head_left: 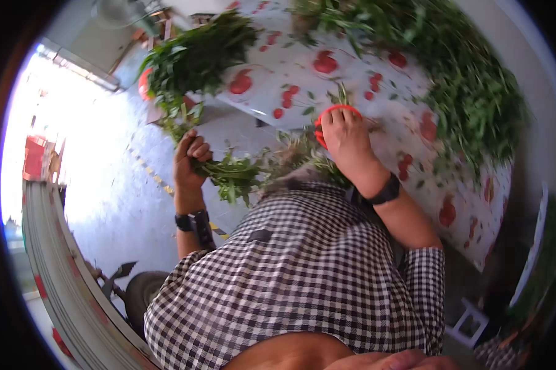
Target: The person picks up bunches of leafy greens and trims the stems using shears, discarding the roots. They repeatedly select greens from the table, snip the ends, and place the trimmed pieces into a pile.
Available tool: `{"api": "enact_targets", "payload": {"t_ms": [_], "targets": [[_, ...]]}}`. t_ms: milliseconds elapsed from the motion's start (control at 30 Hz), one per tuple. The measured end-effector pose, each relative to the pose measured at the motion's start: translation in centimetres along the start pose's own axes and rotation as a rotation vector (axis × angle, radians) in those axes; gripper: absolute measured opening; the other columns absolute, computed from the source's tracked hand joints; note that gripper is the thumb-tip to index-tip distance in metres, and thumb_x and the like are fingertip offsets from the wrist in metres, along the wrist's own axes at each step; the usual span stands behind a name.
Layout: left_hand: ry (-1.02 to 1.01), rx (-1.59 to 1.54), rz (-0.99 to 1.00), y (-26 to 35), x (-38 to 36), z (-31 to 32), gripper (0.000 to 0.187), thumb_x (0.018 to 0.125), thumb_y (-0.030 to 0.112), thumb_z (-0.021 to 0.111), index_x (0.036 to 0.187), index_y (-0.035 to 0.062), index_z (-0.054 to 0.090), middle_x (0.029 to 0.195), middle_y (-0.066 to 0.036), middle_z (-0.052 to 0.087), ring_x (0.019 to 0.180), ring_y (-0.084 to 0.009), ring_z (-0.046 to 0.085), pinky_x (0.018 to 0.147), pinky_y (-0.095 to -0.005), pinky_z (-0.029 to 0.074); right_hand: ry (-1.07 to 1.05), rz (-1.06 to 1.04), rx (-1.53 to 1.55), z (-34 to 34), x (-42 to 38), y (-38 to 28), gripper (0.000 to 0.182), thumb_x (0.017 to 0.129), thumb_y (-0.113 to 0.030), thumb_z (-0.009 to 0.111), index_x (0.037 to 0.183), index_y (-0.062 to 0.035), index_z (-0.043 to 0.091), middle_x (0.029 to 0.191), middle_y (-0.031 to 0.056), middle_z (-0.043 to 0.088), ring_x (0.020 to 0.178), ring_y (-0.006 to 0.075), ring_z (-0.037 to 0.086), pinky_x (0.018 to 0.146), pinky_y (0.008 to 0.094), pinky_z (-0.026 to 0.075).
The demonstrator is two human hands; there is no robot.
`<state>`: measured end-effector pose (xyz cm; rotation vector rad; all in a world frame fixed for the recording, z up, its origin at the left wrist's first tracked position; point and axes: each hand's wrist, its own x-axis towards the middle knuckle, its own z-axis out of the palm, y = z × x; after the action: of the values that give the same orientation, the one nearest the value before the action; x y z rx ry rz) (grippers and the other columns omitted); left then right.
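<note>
My left hand (190,159) is closed around a small bunch of leafy green stems (233,176), whose leaves spread out to the right of the fist. In my right hand (347,139) are red-handled scissors (340,108), with the red loops showing around the fingers; the blades are hidden or too blurred to make out. Between the hands, close to my body, lies a tangle of thin stems and roots (296,151). Some loose sprigs (343,94) show just beyond the scissors, over the table.
A table with a white, fruit-printed cloth (269,74) stands in front. A big heap of greens (475,105) lines its far and right sides; another pile (198,52) sits at the far left. A wheel (145,296) and a metal rail (59,265) are at my left.
</note>
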<state>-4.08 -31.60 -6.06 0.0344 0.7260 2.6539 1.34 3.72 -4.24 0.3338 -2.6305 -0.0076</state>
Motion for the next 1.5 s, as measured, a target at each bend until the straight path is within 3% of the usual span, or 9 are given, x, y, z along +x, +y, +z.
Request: {"api": "enact_targets", "payload": {"t_ms": [200,300,467,500,567,700,900,1167,1500], "targets": [[0.017,0.116,0.107,3.0,-0.8,2.0,0.016,0.099,0.021,0.047,0.098,0.0066,0.053,0.063,0.004,0.035,0.049,-0.0065,0.034,0.044,-0.0207,0.028,-0.094,-0.209,0.529,-1.1,2.6,-6.3,0.015,0.081,-0.014,0.062,0.089,-0.0019,0.059,0.086,0.0139,0.064,0.085,0.0299,0.064,0.071,0.0388,0.053],[0.123,0.369,0.217,6.6,-1.7,3.6,0.017,0.098,0.023,0.048,0.098,0.0066,0.053,0.062,0.004,0.035,0.047,-0.0062,0.032,0.042,-0.0211,0.027,-0.351,-0.138,0.95,-3.0,3.6,-6.2,0.021,0.08,-0.018,0.066,0.089,-0.0016,0.058,0.082,0.0142,0.065,0.079,0.0319,0.064,0.069,0.0385,0.052],[0.343,1.062,0.439,11.1,-0.4,9.1,0.022,0.096,0.024,0.054,0.095,0.0035,0.062,0.061,0.004,0.042,0.045,-0.0036,0.036,0.041,-0.0212,0.024,-0.272,0.084,0.983,-2.8,3.8,-0.9,0.02,0.08,-0.015,0.068,0.092,-0.0007,0.06,0.078,0.0133,0.064,0.069,0.0296,0.062,0.063,0.035,0.049],[0.474,1.572,0.509,12.5,1.7,8.9,0.024,0.093,0.025,0.056,0.095,0.0019,0.064,0.063,-0.003,0.054,0.048,-0.0107,0.048,0.046,-0.0273,0.037,-0.263,0.139,0.979,-2.7,4.0,0.3,0.019,0.081,-0.014,0.067,0.092,-0.0002,0.06,0.077,0.0128,0.064,0.067,0.0276,0.062,0.062,0.0338,0.049],[0.222,1.956,0.798,12.2,4.9,12.0,0.029,0.09,0.03,0.059,0.095,0.0026,0.066,0.075,-0.012,0.066,0.064,-0.0237,0.062,0.06,-0.037,0.047,-0.228,0.241,1.029,-1.1,3.5,3.4,0.015,0.083,-0.011,0.065,0.093,0.0003,0.06,0.073,0.0106,0.063,0.063,0.0216,0.061,0.059,0.0307,0.048],[0.252,2.488,0.524,11.5,12.8,17.4,0.038,0.085,0.041,0.062,0.098,0.0058,0.067,0.089,-0.017,0.068,0.086,-0.0345,0.065,0.075,-0.0435,0.05,-0.237,0.437,1.287,1.8,2.3,6.7,0.011,0.087,-0.01,0.061,0.093,-0.0008,0.061,0.068,0.0003,0.058,0.061,0.0052,0.051,0.056,0.0233,0.043],[0.146,2.666,0.51,11.5,26.5,17.6,0.049,0.079,0.053,0.064,0.097,0.0077,0.067,0.085,-0.018,0.068,0.085,-0.0333,0.066,0.076,-0.0441,0.051,-0.266,0.413,1.228,0.8,2.7,6.5,0.013,0.086,-0.011,0.062,0.094,-0.0002,0.061,0.069,0.0032,0.057,0.06,0.009,0.049,0.058,0.0237,0.043],[0.277,2.732,0.325,7.4,32.4,9.7,0.074,0.077,0.069,0.055,0.12,0.0085,0.056,0.116,-0.016,0.06,0.104,-0.0336,0.062,0.083,-0.0458,0.051,-0.273,0.328,1.182,-0.1,2.7,6.7,0.025,0.08,-0.013,0.067,0.101,-0.0007,0.06,0.077,0.0111,0.061,0.069,0.0175,0.058,0.067,0.0292,0.048],[0.308,2.677,0.62,6.3,31.2,7.7,0.053,0.081,0.048,0.063,0.115,0.0079,0.058,0.119,-0.015,0.051,0.113,-0.033,0.052,0.094,-0.0476,0.043,-0.236,0.305,1.09,-0.2,2.9,6.3,0.03,0.079,-0.018,0.07,0.103,-0.0016,0.061,0.08,0.0133,0.063,0.07,0.0251,0.062,0.068,0.0322,0.049]]}}
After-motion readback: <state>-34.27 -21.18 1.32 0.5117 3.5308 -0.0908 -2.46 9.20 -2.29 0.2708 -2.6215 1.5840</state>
